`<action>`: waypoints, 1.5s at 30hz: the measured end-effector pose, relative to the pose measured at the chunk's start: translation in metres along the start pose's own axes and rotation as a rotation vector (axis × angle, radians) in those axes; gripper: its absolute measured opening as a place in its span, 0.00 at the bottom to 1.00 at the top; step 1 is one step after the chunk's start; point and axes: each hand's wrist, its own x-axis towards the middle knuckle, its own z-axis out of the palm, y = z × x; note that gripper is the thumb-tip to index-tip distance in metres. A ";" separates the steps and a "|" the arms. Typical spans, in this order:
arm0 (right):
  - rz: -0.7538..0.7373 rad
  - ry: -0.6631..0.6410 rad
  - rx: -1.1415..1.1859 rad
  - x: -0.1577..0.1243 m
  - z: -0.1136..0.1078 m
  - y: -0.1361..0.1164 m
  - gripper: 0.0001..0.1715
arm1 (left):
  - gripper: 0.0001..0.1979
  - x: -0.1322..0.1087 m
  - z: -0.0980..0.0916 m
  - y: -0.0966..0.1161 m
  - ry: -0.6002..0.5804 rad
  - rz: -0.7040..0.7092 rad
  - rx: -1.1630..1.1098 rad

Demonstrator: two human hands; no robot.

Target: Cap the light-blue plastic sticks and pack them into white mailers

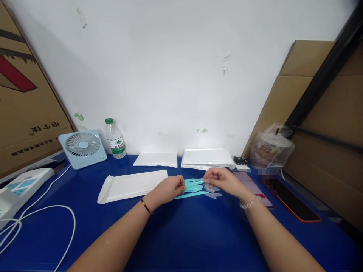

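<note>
Several slim teal sticks that look like eyebrow razors (194, 187) lie on the blue table between my hands. My left hand (168, 190) is closed, its fingers pinching the handle end of one of them. At the other end, my right hand (224, 182) pinches a small translucent cap at the razor's tip. Below the right fingers lies a small pile of translucent caps (212, 195). My fingers partly hide the held razor and its cap. A white padded mailer (133, 185) lies just left of my left hand.
White padded packets (155, 159) and a white packet stack (208, 156) lie by the wall. A fan (83, 147), water bottle (115, 139), power strip (25, 189) and white cable are left. Two phones (296, 200) and a bagged bowl (270, 149) are right.
</note>
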 end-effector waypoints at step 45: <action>0.142 0.463 0.105 0.024 -0.014 0.051 0.16 | 0.14 0.021 0.011 -0.026 0.367 0.001 0.428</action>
